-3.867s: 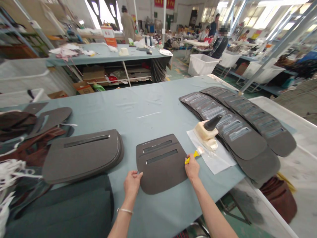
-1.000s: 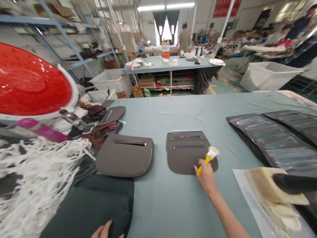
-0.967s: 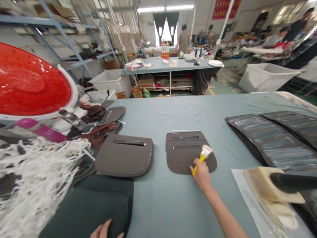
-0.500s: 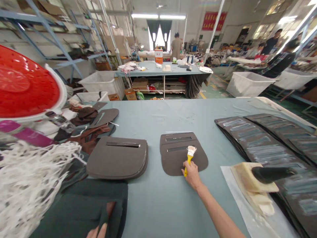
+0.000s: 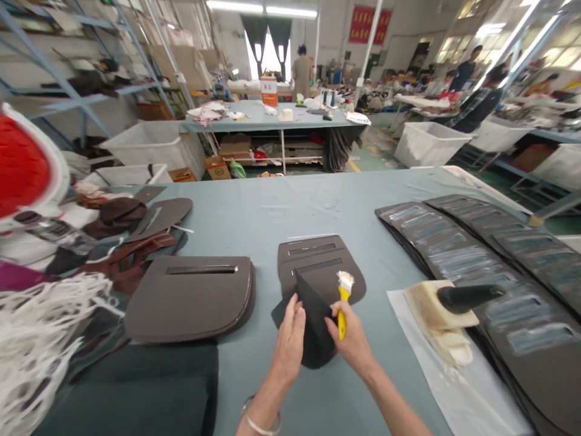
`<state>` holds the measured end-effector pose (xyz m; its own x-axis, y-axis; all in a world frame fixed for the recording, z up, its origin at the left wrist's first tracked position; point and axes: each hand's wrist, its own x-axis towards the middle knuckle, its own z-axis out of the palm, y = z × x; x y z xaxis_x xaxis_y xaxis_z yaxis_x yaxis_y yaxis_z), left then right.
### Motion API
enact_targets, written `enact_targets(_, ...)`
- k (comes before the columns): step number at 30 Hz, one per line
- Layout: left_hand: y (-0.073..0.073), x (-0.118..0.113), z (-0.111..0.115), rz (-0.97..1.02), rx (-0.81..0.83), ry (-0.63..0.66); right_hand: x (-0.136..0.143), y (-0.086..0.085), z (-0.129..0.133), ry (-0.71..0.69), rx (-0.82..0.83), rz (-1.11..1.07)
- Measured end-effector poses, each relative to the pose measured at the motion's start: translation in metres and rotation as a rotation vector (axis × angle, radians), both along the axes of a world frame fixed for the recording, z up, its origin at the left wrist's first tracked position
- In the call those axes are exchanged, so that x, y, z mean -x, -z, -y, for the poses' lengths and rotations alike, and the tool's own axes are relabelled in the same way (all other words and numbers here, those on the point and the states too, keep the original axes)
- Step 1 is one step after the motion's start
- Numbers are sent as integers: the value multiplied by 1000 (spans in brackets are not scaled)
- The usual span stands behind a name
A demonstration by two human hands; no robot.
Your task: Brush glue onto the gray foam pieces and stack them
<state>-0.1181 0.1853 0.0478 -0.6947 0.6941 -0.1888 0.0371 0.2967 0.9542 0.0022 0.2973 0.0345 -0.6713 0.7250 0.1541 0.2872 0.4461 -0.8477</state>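
A big blue-green counter (image 5: pixel 236 218) is holding everything here. Along its right edge, long gray pieces (image 5: pixel 458 248) are lying in two piles, with shiny streaks showing on top. Toward the near left corner, a dark cloth pile (image 5: pixel 149 387) is lying flat. White strings (image 5: pixel 59 327) are making a big tangle toward the left edge. Between the strings and the middle, a gray stack (image 5: pixel 190 306) is resting, its rounded pieces sitting one on another. Near the long pieces, a white sheet (image 5: pixel 403 327) is lying under the tub. In the middle, two gray flaps (image 5: pixel 306 246) are overlapping, and each is showing a dark slot. A black cloth piece (image 5: pixel 313 321) is bending up between the hands and hiding part of the flaps. The cream tub (image 5: pixel 422 297) is sitting on the sheet, and a black cone (image 5: pixel 467 297) is sticking out sideways. The left hand (image 5: pixel 290 336) is touching the cloth piece with its fingers close together; I cannot tell if it is pinching. The right hand (image 5: pixel 351 339) is pinching a small yellow brush (image 5: pixel 343 312) beside the cloth piece, and white stuff is covering the bristles.
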Motion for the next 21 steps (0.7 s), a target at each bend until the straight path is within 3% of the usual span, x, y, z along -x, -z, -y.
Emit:
enact_targets(5,54,-9,-7,-495,332,244,-38,48,-85,338,-141,172)
enact_targets(9,87,-16,-3,-887,424,330,-62,84,-97,438,-257,289)
enact_targets(15,92,-7,-20,-1118,499,331,-69,101,-73,580,-434,472)
enact_targets(21,88,13,-29,-1145,501,337,-70,108,-76,566,-485,507)
